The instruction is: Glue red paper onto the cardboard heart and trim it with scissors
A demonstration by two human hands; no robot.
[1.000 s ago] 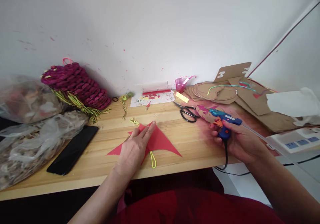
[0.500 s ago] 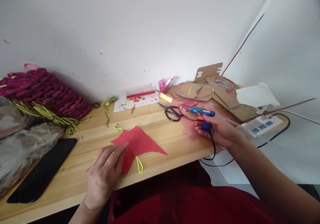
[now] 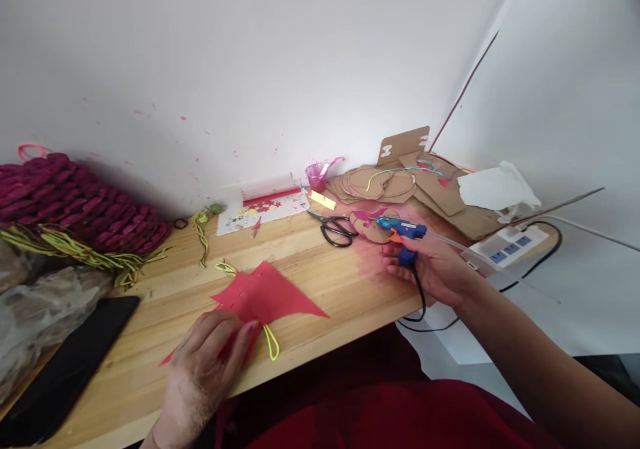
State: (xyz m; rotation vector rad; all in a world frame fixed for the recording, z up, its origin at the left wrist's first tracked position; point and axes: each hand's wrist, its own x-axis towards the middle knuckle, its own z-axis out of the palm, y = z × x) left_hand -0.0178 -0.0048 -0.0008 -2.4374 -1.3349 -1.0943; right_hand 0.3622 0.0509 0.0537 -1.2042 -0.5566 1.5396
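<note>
A red star-shaped cut-out (image 3: 270, 295), of paper or felt, lies on the wooden table. My left hand (image 3: 205, 349) is over its near left part, fingers bent down onto it and thumb bent across its edge; the fingertips are partly hidden. Yellow cord sticks out from under the star, a loop (image 3: 271, 343) on the near side and a bundle (image 3: 226, 267) on the far side. In my right hand (image 3: 430, 265) is a blue glue gun (image 3: 404, 230) with an orange trigger, nozzle to the left, a clear glue stick behind it. Its tip is above a paint-stained cardboard piece (image 3: 367, 225).
Black-handled scissors (image 3: 337, 231) lie left of the glue gun. Behind are a pink-stained cup (image 3: 316, 177), cardboard cut-outs (image 3: 370, 182) and a sheet with small stars (image 3: 260, 212). A power strip (image 3: 510, 249) sits right; a purple woven piece (image 3: 85, 202) and black phone (image 3: 70, 369) left.
The view has shifted slightly, so things sit a little further left. My left thumb and fingers have bent more over the star. My right hand keeps the glue gun in about the same place.
</note>
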